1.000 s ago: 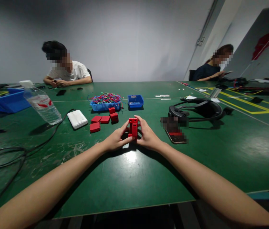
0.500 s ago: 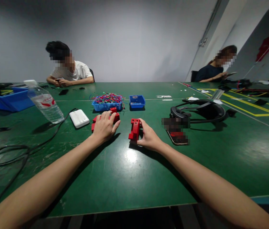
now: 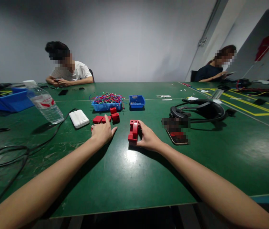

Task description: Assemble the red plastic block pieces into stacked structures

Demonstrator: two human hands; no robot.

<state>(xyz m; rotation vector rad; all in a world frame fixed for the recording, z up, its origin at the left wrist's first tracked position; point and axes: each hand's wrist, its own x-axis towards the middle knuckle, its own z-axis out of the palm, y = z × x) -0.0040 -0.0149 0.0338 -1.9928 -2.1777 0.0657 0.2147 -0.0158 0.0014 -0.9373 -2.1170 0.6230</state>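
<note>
My right hand [image 3: 148,137] grips a red notched plastic part [image 3: 132,135] upright at the table's middle, thumb low and fingers behind its right side. Two small holes and a curved side show on this part. My left hand [image 3: 101,131] hovers over a loose group of red plastic pieces, index finger stretched forward and thumb apart. The other fingers are partly hidden. Beyond the fingertip lie flat red pieces [image 3: 98,119] and red blocks [image 3: 115,117]. Another bit of red shows at the left edge of this hand, mostly covered by it.
Behind the pieces stand a blue bin of coloured wires [image 3: 107,106] and a small blue bin [image 3: 137,101]. Left are a white box [image 3: 79,118], a tilted water bottle [image 3: 45,103] and black cable [image 3: 27,149]. Right are a headset [image 3: 197,111] and phone [image 3: 178,136]. Two people sit across.
My left hand has drawn back slightly, its fingers changing from spread to one index outstretched, uncovering several red pieces. The part in my right hand has turned, showing its curved side.
</note>
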